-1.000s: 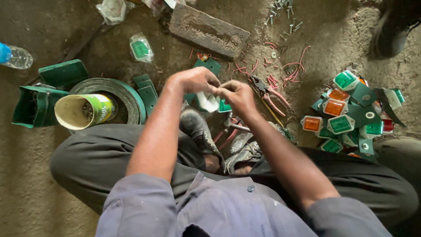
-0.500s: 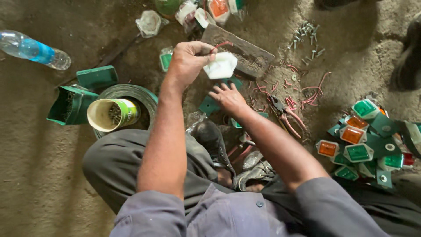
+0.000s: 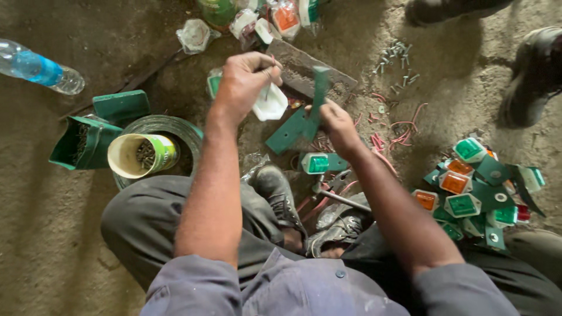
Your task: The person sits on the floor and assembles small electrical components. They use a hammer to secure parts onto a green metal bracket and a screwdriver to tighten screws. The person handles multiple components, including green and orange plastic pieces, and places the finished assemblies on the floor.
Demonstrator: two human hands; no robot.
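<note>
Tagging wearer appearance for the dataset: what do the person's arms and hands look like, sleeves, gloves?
Both hands are bare: left hand, right hand, no gloves, and no rings or watch that I can see. Forearms are bare too. Grey-blue shirt sleeves are rolled or short, ending near the elbows. No markings visible.

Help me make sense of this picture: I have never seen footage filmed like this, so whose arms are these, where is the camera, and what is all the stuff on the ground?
The camera sits on a person's head and looks down, so the arms are their own as they sit on a dirt floor. The left hand holds a white plastic piece. The right hand grips a bent green metal bracket. By the left knee stands a cup of screws inside a green ring, with a plastic bottle further off. To the right lies a pile of green and orange lamp units. Loose screws and red wire scraps lie scattered beyond. Another person's shoe shows at the top right.
</note>
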